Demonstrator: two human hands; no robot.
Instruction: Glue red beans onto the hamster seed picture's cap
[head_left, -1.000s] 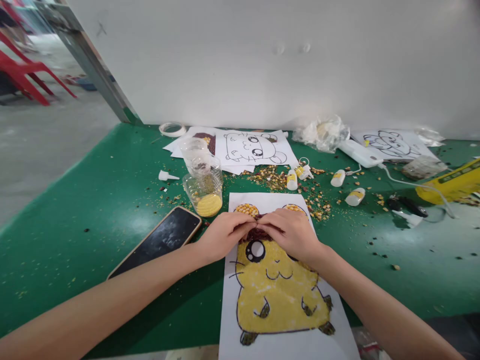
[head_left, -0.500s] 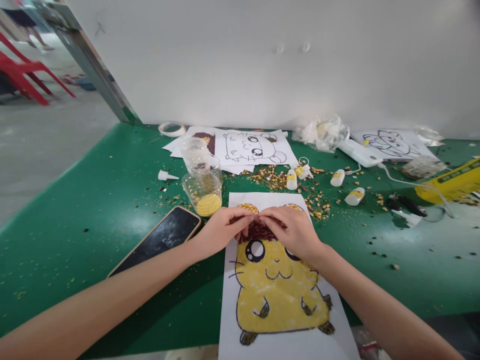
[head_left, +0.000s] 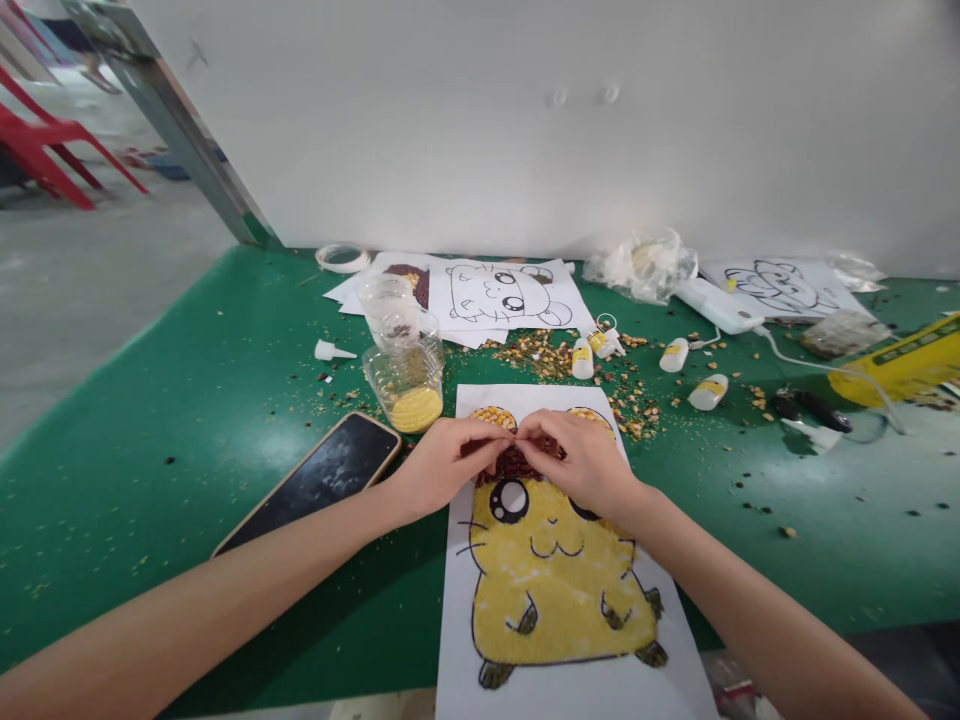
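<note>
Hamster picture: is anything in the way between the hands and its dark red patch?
Nothing visible. The left hand and right hand hold their fingertips close together at the dark red patch; the phone and clear plastic cup are left of the hamster picture.

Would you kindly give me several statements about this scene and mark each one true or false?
1. The fingertips of the left hand and right hand come together over the upper part of the hamster picture. True.
2. The body in the hamster picture is blue. False: it is yellow.
3. The smartphone lies to the left of the hamster picture. True.
4. The smartphone lies screen down. False: its dark screen faces up.
5. The clear plastic container has yellow material in it. True.
</note>
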